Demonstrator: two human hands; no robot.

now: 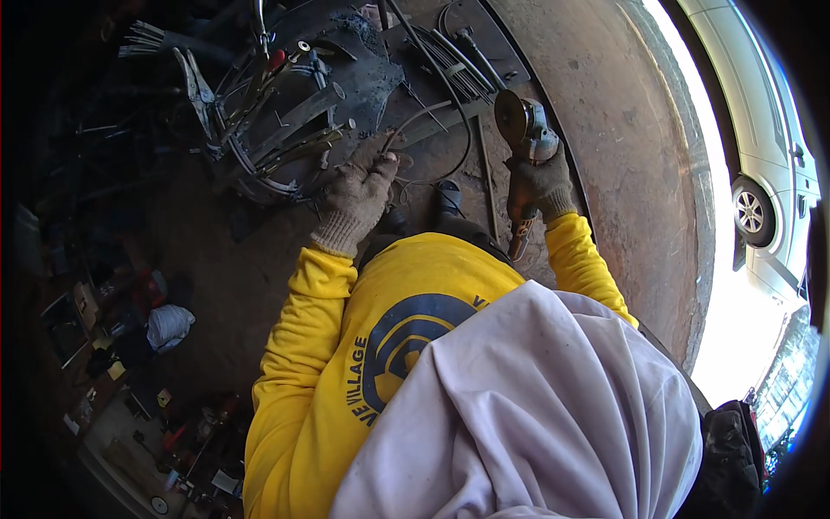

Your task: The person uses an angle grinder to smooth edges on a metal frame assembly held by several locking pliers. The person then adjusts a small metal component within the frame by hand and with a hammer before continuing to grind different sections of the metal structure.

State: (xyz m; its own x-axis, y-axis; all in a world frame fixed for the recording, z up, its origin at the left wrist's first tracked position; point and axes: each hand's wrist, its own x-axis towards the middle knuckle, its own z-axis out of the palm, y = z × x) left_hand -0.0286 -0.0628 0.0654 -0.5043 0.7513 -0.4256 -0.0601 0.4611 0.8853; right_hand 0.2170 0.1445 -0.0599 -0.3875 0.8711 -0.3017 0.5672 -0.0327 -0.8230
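Note:
My right hand (543,183), in a knitted work glove, is wrapped round an angle grinder (538,145) with an orange and black body. Its round disc (513,117) is at the far end, apart from any metal. My left hand (359,192), also gloved, is closed at the near end of a thin curved rod (413,119); the fingers partly hide the grip. Beside that hand, to the left, stands a frame of bent metal bars (259,173). Locking pliers (199,91) are clamped at the frame's far left side.
A dark cable (469,143) loops between my hands. Beyond lie a dark metal plate (484,35) and a bundle of thin rods (454,73). My shoe (450,201) is close below. Tools and clutter (186,441) fill the lower left; a parked vehicle (761,147) stands outside at right.

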